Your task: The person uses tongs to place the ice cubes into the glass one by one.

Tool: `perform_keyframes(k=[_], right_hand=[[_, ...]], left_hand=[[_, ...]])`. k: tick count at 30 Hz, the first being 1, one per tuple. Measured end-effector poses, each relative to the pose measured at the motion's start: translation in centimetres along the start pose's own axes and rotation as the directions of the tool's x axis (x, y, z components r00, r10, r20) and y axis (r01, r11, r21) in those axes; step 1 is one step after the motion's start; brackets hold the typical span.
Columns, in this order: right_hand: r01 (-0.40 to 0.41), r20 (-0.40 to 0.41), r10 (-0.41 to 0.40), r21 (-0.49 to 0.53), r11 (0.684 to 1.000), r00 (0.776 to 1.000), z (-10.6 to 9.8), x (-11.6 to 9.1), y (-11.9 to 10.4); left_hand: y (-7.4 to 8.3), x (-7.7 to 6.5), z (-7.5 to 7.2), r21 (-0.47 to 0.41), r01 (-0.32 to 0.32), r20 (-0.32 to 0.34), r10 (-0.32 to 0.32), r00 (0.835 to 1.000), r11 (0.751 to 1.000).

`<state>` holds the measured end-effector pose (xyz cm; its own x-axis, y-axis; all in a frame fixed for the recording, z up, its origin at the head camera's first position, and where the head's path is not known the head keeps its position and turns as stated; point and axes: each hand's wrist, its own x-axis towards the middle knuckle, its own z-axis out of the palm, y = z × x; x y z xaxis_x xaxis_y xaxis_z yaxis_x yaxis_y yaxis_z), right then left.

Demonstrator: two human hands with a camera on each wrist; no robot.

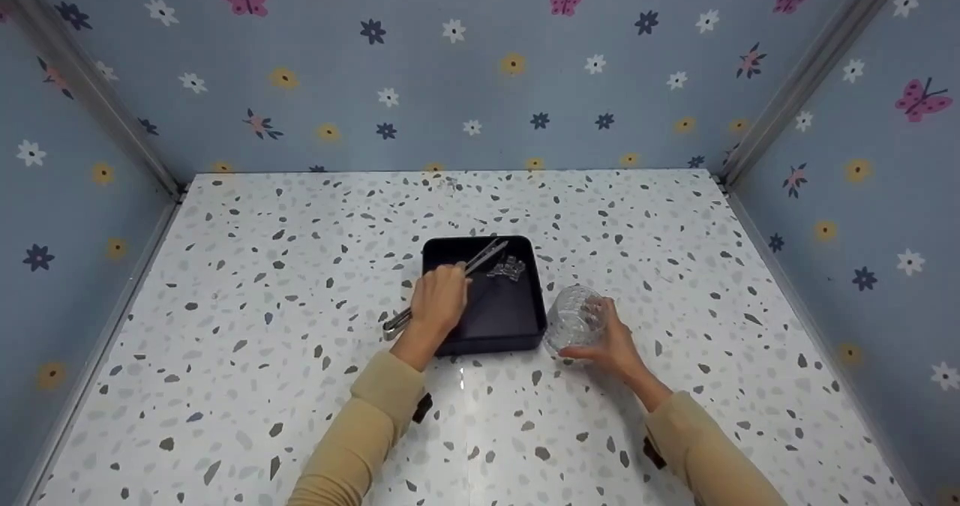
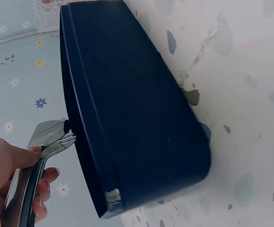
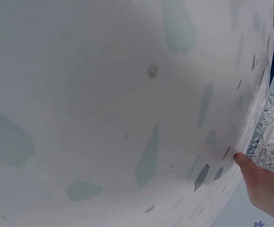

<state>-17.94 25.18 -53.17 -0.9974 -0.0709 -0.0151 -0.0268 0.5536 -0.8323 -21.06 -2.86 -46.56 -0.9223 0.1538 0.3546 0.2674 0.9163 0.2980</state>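
The tongs (image 2: pixel 49 135) look like shiny metal, the tray (image 2: pixel 132 113) smooth and matt, the cup (image 1: pixel 574 317) glassy and faceted.

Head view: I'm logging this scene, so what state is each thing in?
Black tray: upright, open-topped, mostly bare inside.
Clear pieces: clustered in the tray's far right part.
Tongs: gripped by the left hand, tips slightly apart.
Clear glass: held by the right hand, beside the tray; whether empty, unclear.
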Motion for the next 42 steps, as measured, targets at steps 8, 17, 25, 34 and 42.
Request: perform_keyframes(k=[8, 17, 25, 34, 42], right_hand=[[0.000, -0.002, 0.000, -0.029, 1.000, 1.000, -0.1, 0.1, -0.1], [0.003, 0.003, -0.003, -0.024, 1.000, 1.000, -0.2, 0.2, -0.2], [0.012, -0.007, -0.013, -0.035, 0.999, 1.000, -0.1, 0.1, -0.1], [0.015, -0.020, -0.016, -0.057, 0.998, 1.000, 0.0, 0.1, 0.2], [0.024, -0.024, -0.025, -0.061, 0.998, 0.999, 0.0, 0.1, 0.2]], left_hand=[[1.7, -0.4, -1.4, -0.025, -0.048, -0.029, 0.047, 0.998, 0.999], [3.5, -1.1, -2.1, -0.072, -0.093, -0.046, 0.089, 0.995, 0.993], [4.8, -1.9, -2.3, -0.112, -0.135, -0.061, 0.129, 0.990, 0.984], [5.8, -3.0, -2.3, -0.179, -0.176, -0.088, 0.162, 0.983, 0.968], [6.6, -3.4, -1.8, -0.184, -0.196, -0.088, 0.182, 0.979, 0.963]])
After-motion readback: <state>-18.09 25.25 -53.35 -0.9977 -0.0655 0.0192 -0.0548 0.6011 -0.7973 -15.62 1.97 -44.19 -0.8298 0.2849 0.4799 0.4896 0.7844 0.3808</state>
